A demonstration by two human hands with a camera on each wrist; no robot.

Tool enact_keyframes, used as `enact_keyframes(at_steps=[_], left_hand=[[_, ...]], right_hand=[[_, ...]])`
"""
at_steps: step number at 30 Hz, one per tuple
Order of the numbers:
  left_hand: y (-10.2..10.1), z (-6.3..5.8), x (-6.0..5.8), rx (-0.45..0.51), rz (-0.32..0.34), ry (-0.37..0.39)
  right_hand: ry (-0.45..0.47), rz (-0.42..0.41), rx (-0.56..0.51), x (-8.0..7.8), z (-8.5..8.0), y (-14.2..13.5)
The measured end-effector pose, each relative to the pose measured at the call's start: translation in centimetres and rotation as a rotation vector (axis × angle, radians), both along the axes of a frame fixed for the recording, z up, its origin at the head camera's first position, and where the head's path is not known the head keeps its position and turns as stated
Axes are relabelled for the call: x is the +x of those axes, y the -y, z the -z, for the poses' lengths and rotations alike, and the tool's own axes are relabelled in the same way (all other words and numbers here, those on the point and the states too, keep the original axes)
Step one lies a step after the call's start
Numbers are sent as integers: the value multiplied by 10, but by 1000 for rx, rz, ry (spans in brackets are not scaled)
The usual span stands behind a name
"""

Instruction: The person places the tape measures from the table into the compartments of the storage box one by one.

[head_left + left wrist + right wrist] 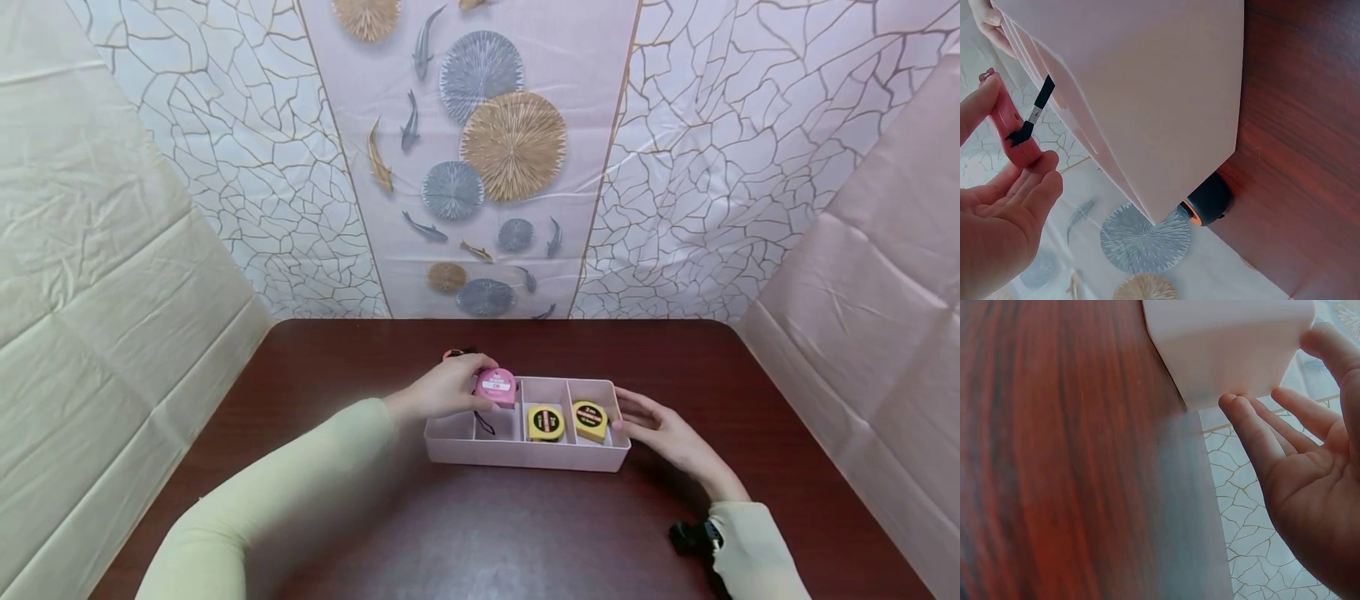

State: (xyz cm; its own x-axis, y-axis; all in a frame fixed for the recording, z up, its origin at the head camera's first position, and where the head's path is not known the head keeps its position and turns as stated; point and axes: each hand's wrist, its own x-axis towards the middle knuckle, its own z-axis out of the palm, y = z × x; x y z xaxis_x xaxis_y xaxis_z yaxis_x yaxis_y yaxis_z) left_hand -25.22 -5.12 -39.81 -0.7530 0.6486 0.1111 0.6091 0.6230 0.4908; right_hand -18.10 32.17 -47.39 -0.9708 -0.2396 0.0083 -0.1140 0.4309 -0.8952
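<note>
My left hand [450, 387] pinches a pink tape measure [497, 388] between thumb and fingers, above the left half of a pale divided box [525, 456]. The measure's black wrist strap [1036, 109] dangles toward the box. Two yellow tape measures lie in the box: one yellow tape measure [545, 423] in the compartment right of the pink one, another yellow tape measure [591, 420] in the rightmost compartment. At the box's right end, my right hand [667, 433] rests its extended fingertips [1232, 403] against the end wall.
Behind the box's left end, partly hidden by my left hand, sits a black and orange tape measure [1209, 199]. The dark wooden table [480, 533] ends at a patterned cloth backdrop [480, 167], with plain cloth on both sides.
</note>
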Motion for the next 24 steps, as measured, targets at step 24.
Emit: enact_keyframes(at_steps=[24], left_hand=[[-4,-10,1,-79,41,22]], right_hand=[[14,7,13,1,-1,0]])
